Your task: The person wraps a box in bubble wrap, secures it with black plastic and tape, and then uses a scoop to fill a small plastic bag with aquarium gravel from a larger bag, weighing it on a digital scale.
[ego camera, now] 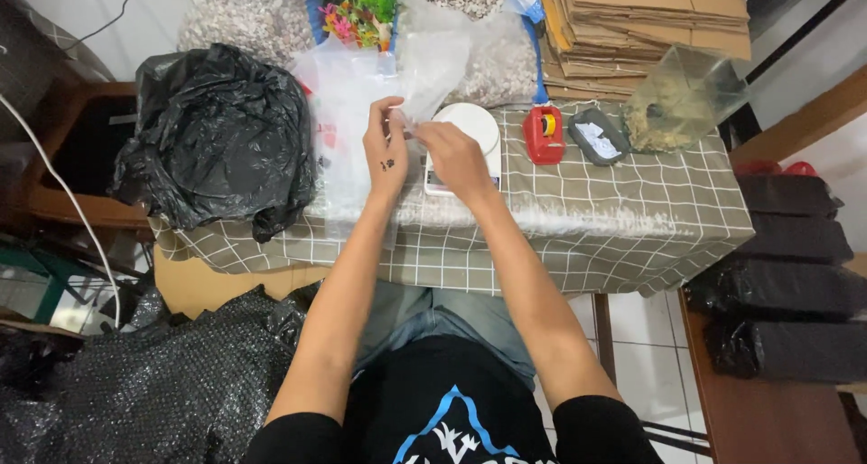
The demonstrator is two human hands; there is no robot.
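Note:
My left hand (pixel 386 150) and my right hand (pixel 454 157) meet over the checked tablecloth (pixel 614 211), both pinching the edge of a clear plastic bag (pixel 361 94) that lies crumpled in front of me. Just behind my right hand sits a white kitchen scale (pixel 477 126), partly hidden by that hand. The bag's contents are hard to make out through the film.
A bulky black plastic bag (pixel 217 134) fills the table's left. A red tape dispenser (pixel 543 134), a dark grey tray (pixel 597 136) and a clear container of gravel (pixel 682 98) stand on the right. Flat cardboard (pixel 650 22) is stacked behind. Black packs (pixel 786 283) lie at right.

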